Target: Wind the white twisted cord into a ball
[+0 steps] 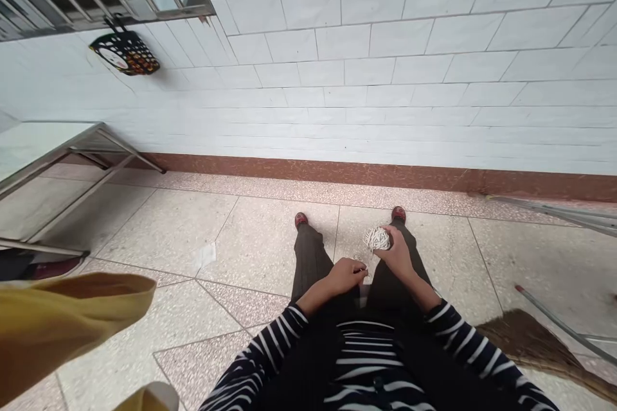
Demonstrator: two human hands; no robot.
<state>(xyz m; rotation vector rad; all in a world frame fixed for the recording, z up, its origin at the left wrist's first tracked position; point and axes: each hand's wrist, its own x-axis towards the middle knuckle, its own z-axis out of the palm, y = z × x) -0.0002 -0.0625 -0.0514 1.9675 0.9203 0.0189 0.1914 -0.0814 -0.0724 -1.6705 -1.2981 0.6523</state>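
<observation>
A ball of white string (377, 239) rests in my right hand (396, 252), whose fingers and thumb curve around its right side. To the left and slightly lower, my left hand (348, 275) is closed in a pinch. A short loop of loose string (359, 258) shows by its fingertips. Both hands are held in front of my body, above my legs, with a small gap between them.
A metal-framed table (58, 148) stands at the left. A patterned bag (126, 51) hangs from the window bars. Yellow cloth (72, 321) fills the lower left. A broom head (535, 340) lies at the right, and poles (554, 209) lean near the tiled wall (409, 70).
</observation>
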